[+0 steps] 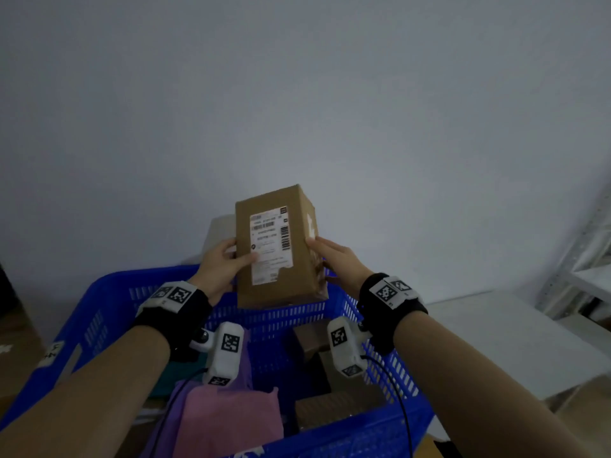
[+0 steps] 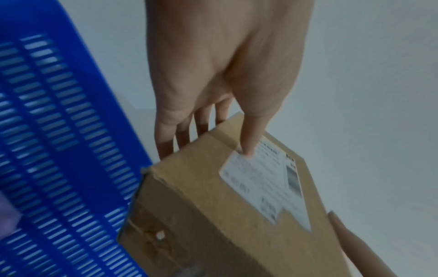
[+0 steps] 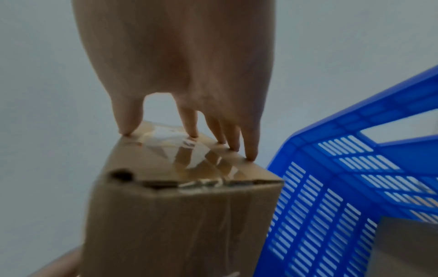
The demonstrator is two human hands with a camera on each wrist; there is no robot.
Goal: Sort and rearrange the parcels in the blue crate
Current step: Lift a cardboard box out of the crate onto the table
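A brown cardboard parcel [image 1: 274,249] with a white shipping label is held upright above the far rim of the blue crate [image 1: 287,317]. My left hand [image 1: 221,263] grips its left edge, thumb on the label face and fingers behind; the left wrist view shows that left hand [image 2: 213,78] pinching the parcel [image 2: 213,215]. My right hand [image 1: 330,254] presses straight fingers against the taped right side. In the right wrist view the fingertips [image 3: 251,155] touch the parcel [image 3: 177,224]. Inside the crate lie a pink bag [image 1: 231,421], a purple bag [image 1: 246,371] and brown boxes [image 1: 334,408].
A pale box [image 1: 220,238] stands behind the crate against the plain wall. A white metal shelf [image 1: 588,269] is at the right, with a low white ledge [image 1: 496,325] beside the crate. Cardboard [image 1: 16,345] lies at the left. The slotted crate wall [image 2: 59,131] [image 3: 331,206] is close to both wrists.
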